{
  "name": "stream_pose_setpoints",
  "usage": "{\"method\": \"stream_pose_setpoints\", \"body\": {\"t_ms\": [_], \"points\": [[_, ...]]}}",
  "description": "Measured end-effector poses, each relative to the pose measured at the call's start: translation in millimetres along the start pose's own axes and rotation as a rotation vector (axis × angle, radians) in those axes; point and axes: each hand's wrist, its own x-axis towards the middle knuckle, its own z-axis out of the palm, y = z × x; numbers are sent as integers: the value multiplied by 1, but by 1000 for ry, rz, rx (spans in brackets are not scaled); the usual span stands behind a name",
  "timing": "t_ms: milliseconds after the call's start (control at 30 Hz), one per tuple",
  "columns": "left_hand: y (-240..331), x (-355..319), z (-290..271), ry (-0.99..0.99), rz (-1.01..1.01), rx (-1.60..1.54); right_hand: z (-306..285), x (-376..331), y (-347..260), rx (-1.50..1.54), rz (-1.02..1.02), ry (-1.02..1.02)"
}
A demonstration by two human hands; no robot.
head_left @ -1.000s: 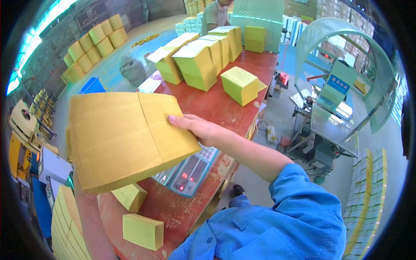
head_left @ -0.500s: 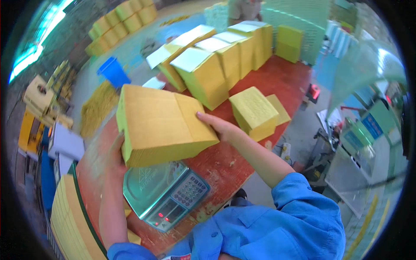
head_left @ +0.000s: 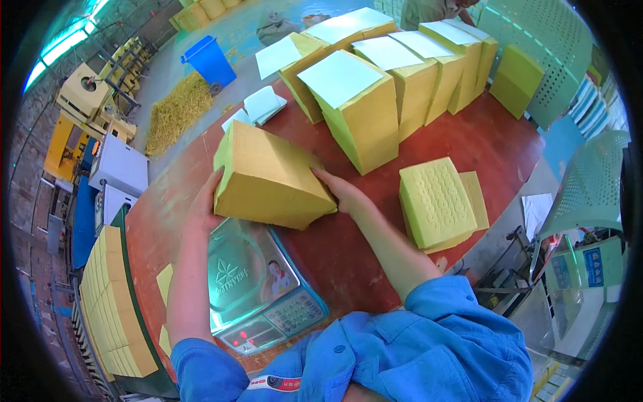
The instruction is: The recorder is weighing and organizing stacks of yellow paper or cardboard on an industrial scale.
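A thick block of yellow paper [head_left: 271, 177] is held between my two hands, tilted above the far edge of a digital scale [head_left: 241, 264]. My left hand [head_left: 208, 199] grips its left end. At the right end my right hand [head_left: 340, 193] presses, thumb on the upper side; the fingers underneath are hidden. The scale has a shiny metal plate, a keypad and red lit digits. Beyond my right hand, a shorter yellow stack with rows of curved marks pressed into its top [head_left: 439, 201] rests on the red table [head_left: 362, 248].
Tall yellow paper stacks [head_left: 365, 124] topped with pale sheets line the table's far side. White folded sheets [head_left: 262, 106] lie left of them. A blue wheeled bin [head_left: 209, 63] stands on the floor beside a heap of yellow scraps [head_left: 177, 110]. Another person [head_left: 435, 12] is at the back.
The paper block has moved away from me and turned slightly, still in both hands, uncovering more of the scale's plate. My view has shifted too.
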Motion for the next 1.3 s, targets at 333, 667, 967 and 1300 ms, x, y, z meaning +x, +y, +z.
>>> {"method": "stream_pose_setpoints", "body": {"t_ms": [333, 667, 967, 1300], "points": [[12, 44, -27, 158, 25, 41, -2, -18, -15, 124, -107, 90], [-23, 91, -122, 140, 39, -172, -10, -19, 4, 273, -174, 62], [-19, 85, -95, 127, 42, -169, 16, -35, 3, -22, -353, 391], [-19, 54, -50, -70, -2, -365, -6, -29, -10, -144, -307, 468]]}}
